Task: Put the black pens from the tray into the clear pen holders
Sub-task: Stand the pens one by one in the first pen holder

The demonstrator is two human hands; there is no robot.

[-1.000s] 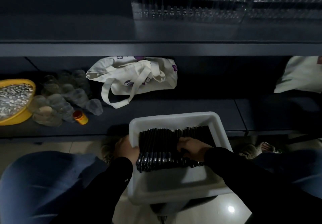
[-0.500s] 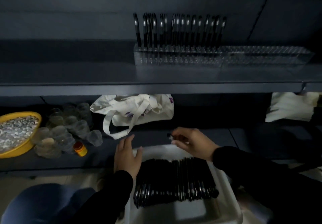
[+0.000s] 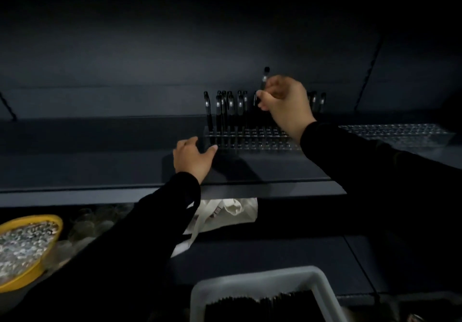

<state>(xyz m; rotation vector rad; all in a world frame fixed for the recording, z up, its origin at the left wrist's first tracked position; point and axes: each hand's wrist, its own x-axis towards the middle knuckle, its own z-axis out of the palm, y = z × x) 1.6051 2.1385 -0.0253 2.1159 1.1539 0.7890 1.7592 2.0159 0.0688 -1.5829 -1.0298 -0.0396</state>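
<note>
The right hand pinched one pen upright above the holder on the shelf. The left hand, fingers spread, steadied its corner. Insertion was in hand; next, probably lowering the pen into a free hole.

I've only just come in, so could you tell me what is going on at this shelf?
A person is loading black pens into clear pen holders on the upper shelf. The right hand holds one pen upright above the left holder, where a row of pens already stands. The left hand rests open on the shelf at that holder's left end. A second holder to the right looks empty. The white tray below still holds many pens.
</note>
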